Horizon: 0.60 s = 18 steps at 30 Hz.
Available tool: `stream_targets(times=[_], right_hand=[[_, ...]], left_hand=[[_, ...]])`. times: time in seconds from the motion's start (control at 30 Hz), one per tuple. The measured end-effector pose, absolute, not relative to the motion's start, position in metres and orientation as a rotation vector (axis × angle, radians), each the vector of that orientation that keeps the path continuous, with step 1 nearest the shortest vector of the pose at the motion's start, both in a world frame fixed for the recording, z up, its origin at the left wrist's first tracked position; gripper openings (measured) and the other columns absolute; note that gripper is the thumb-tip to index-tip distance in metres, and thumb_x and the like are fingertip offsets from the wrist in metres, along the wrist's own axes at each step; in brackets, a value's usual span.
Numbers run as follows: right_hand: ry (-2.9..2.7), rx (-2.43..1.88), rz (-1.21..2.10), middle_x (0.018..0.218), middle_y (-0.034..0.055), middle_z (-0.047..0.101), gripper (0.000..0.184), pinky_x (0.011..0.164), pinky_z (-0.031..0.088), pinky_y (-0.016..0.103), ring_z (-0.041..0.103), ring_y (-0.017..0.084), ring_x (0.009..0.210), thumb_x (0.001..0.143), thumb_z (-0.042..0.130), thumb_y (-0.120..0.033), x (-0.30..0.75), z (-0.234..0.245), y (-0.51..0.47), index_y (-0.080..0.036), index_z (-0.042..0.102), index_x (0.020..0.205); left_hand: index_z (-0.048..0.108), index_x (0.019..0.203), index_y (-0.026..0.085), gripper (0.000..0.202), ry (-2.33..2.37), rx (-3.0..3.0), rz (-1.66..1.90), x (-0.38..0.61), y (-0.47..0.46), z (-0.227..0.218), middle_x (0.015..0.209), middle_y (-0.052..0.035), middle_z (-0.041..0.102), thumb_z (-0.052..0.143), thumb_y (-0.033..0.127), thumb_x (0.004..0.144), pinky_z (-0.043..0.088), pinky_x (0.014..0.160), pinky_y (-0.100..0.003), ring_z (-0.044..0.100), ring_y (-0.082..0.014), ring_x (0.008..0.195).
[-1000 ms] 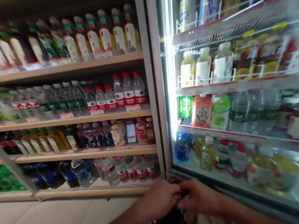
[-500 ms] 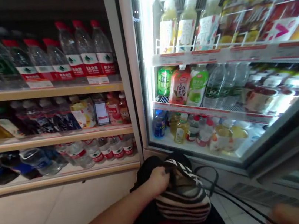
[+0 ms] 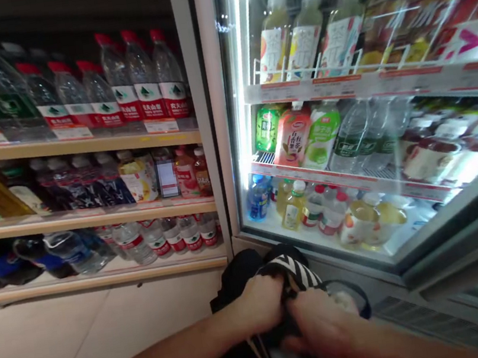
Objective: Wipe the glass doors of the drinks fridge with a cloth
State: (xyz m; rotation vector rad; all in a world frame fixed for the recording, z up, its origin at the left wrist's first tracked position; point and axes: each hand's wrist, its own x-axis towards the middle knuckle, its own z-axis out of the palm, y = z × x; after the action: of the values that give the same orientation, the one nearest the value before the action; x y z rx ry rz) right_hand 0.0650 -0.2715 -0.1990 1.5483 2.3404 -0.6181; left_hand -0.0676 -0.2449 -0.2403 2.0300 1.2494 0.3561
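A black-and-white striped bag (image 3: 297,269) rests at my lap in the head view, its mouth partly covered by my hands. My left hand (image 3: 262,304) is closed on the bag's edge from the left. Close beside it, my right hand (image 3: 323,319) is closed too, on the bag's other edge; its fingertips are mostly hidden. A dark strap (image 3: 357,290) loops out to the right of the bag. What lies inside the bag is blurred and largely covered.
A glass-doored drinks fridge (image 3: 328,85) stands lit ahead on the right, several bottles on its shelves. Wooden shelves (image 3: 92,220) with several water and juice bottles rise on the left. Pale floor tiles (image 3: 86,333) lie below them.
My right hand has come in from the lower right to the bag, beside my left hand. The left hand has shifted slightly right, and the bag's striped front is now more covered.
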Motion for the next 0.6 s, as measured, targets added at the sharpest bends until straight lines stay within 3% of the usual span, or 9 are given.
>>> stream_targets(times=[0.1,0.2,0.27,0.33,0.4,0.47,0.53,0.6], right_hand=[[2.338,1.518,-0.798,0.09,0.0098,0.069,0.039,0.066,0.046,0.027,0.064,0.021,0.078,0.064,0.063,-0.028,0.076,-0.225,-0.262,-0.015,0.067,0.101],[2.244,1.491,-1.457,0.088,0.0029,0.069,0.045,0.065,0.045,0.021,0.061,0.015,0.076,0.06,0.064,-0.025,0.106,-0.225,-0.252,-0.017,0.066,0.105],[2.135,1.593,-1.865,0.091,0.0033,0.068,0.049,0.069,0.047,0.022,0.061,0.014,0.078,0.067,0.059,-0.03,0.121,-0.219,-0.249,-0.015,0.061,0.114],[2.179,1.733,-2.013,0.094,0.0044,0.068,0.053,0.074,0.049,0.025,0.062,0.015,0.081,0.076,0.051,-0.037,0.126,-0.211,-0.25,-0.015,0.054,0.124],[2.444,1.802,-1.775,0.099,0.0054,0.067,0.05,0.079,0.049,0.026,0.062,0.016,0.089,0.082,0.045,-0.038,0.122,-0.202,-0.255,-0.018,0.05,0.128],[2.77,1.724,-1.336,0.104,0.0058,0.067,0.044,0.082,0.048,0.026,0.062,0.016,0.094,0.086,0.042,-0.032,0.11,-0.192,-0.262,-0.022,0.051,0.128],[2.936,1.613,-1.033,0.101,0.0059,0.068,0.04,0.078,0.047,0.024,0.063,0.015,0.088,0.087,0.04,-0.029,0.097,-0.182,-0.266,-0.024,0.054,0.124],[2.932,1.593,-1.017,0.086,0.0046,0.069,0.033,0.068,0.047,0.021,0.063,0.013,0.074,0.087,0.04,-0.031,0.086,-0.178,-0.266,-0.021,0.06,0.112]], left_hand=[[0.057,0.109,0.017,0.048,1.319,2.085,0.148,-0.094,-0.241,-0.219,0.098,-0.0117,0.067,0.055,0.021,0.062,0.047,0.08,-0.039,0.063,-0.0305,0.091],[0.058,0.107,0.017,0.046,1.372,1.844,0.285,-0.124,-0.236,-0.215,0.092,-0.0072,0.067,0.054,0.026,0.062,0.047,0.073,-0.033,0.063,-0.0261,0.085],[0.058,0.106,0.016,0.047,1.363,1.591,0.423,-0.139,-0.234,-0.221,0.088,-0.005,0.067,0.054,0.029,0.061,0.047,0.069,-0.03,0.062,-0.0235,0.081],[0.058,0.104,0.013,0.048,1.342,1.404,0.53,-0.149,-0.235,-0.225,0.09,-0.0053,0.067,0.054,0.03,0.059,0.048,0.07,-0.03,0.062,-0.0228,0.082],[0.057,0.105,0.011,0.05,1.357,1.37,0.599,-0.151,-0.242,-0.221,0.097,-0.007,0.066,0.053,0.03,0.059,0.048,0.076,-0.031,0.061,-0.0234,0.088],[0.056,0.112,0.013,0.054,1.389,1.544,0.637,-0.147,-0.254,-0.208,0.107,-0.0079,0.065,0.054,0.029,0.061,0.045,0.087,-0.034,0.058,-0.0243,0.098],[0.054,0.119,0.018,0.055,1.363,1.827,0.615,-0.142,-0.267,-0.193,0.117,-0.0077,0.061,0.054,0.029,0.065,0.039,0.097,-0.038,0.055,-0.0253,0.108],[0.052,0.124,0.019,0.057,1.324,1.991,0.57,-0.138,-0.277,-0.183,0.124,-0.0083,0.058,0.053,0.03,0.068,0.035,0.102,-0.039,0.052,-0.0255,0.114]])
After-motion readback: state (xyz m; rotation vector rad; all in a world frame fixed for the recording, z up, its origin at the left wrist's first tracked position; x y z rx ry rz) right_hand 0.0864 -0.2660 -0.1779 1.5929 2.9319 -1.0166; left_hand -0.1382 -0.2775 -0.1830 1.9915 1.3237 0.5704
